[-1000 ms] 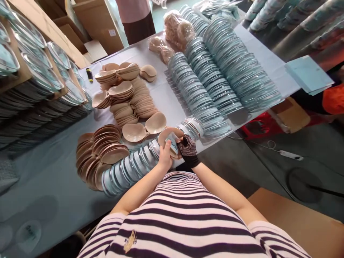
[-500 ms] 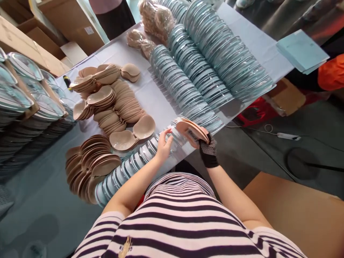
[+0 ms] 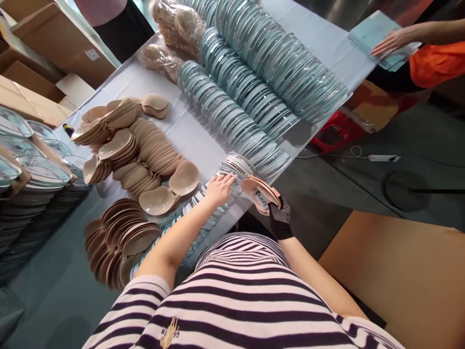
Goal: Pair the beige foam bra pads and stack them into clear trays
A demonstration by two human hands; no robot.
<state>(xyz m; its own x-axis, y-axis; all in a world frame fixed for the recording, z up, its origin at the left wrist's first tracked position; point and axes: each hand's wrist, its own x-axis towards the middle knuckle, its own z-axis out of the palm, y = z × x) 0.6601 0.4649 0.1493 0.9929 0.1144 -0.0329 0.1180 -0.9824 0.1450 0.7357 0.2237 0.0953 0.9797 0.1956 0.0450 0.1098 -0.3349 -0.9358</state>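
I am gripping the beige pad pair (image 3: 262, 194) in my gloved right hand (image 3: 279, 218), just off the tabletop (image 3: 189, 131) edge; my bare left hand (image 3: 218, 190), fingers loosely spread, is touching the row of clear shells (image 3: 221, 186). Lifting one shell cleanly seems wise. Bagged pads (image 3: 174, 24) are lying beyond.

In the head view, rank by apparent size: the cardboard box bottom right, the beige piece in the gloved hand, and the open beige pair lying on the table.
1. Cardboard box, though it lies nearest the camera.
2. Open beige pair.
3. Beige piece in the right hand.
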